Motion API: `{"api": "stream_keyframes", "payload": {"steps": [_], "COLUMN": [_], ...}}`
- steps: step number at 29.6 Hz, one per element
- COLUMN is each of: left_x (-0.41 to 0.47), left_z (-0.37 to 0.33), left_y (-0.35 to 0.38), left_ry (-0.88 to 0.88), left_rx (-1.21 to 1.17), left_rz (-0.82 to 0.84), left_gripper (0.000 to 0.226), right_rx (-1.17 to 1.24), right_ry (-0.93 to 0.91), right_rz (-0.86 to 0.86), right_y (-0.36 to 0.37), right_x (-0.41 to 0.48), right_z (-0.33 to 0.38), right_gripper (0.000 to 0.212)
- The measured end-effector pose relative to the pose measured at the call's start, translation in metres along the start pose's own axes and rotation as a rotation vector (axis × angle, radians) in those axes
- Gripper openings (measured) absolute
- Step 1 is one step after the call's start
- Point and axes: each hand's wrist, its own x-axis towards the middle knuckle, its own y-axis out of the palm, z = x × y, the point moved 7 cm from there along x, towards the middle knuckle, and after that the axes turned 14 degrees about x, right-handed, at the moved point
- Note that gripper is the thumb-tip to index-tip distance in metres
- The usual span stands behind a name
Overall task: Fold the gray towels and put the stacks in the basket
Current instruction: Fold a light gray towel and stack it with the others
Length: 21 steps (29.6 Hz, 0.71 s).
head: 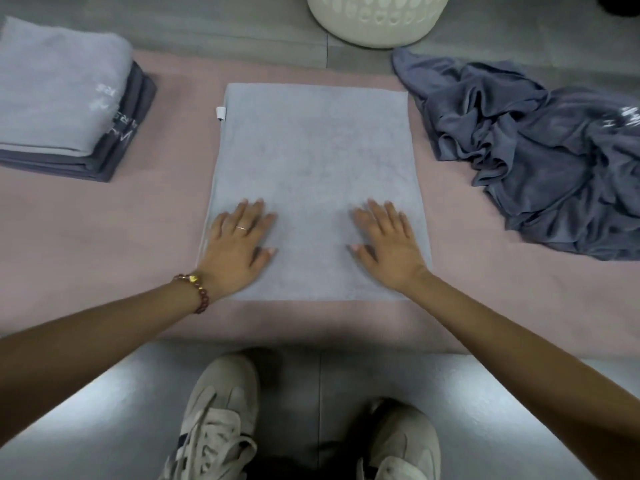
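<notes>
Past the sneakers (221, 403), left hand (237, 247) and right hand (389, 245) press spread fingers (250, 216) flat on gray towel (311, 143).

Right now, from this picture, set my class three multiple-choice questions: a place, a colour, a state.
1. The folded stack lies where from the flat towel? A left; B right; C on top.
2. The mat is: A green; B pink; C yellow.
3. The left hand and right hand are: A curled in fists; B lifting the towel; C flat on the towel.
Answers: 1 A, it sits beyond the left hand; 2 B, pink shows round the towel; 3 C, straight fingers press it.
</notes>
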Motion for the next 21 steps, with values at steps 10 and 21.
{"api": "stream_keyframes", "payload": {"steps": [10,21], "left_x": [-0.03,0.077], "left_z": [0.034,0.069], "left_y": [0.029,-0.008], "left_ry": [-0.31,-0.772], "left_rx": [-0.043,-0.695], "left_rz": [0.046,-0.001], "left_gripper": [0.076,0.1], "right_rx": [-0.024,0.097], "right_ry": [0.241,-0.065], "right_rz": [-0.141,-0.147], "right_y": [0.008,0.019], "right_x": [-0.06,0.013], "right_z": [-0.072,0.002], "right_gripper": [0.074,0.062]}}
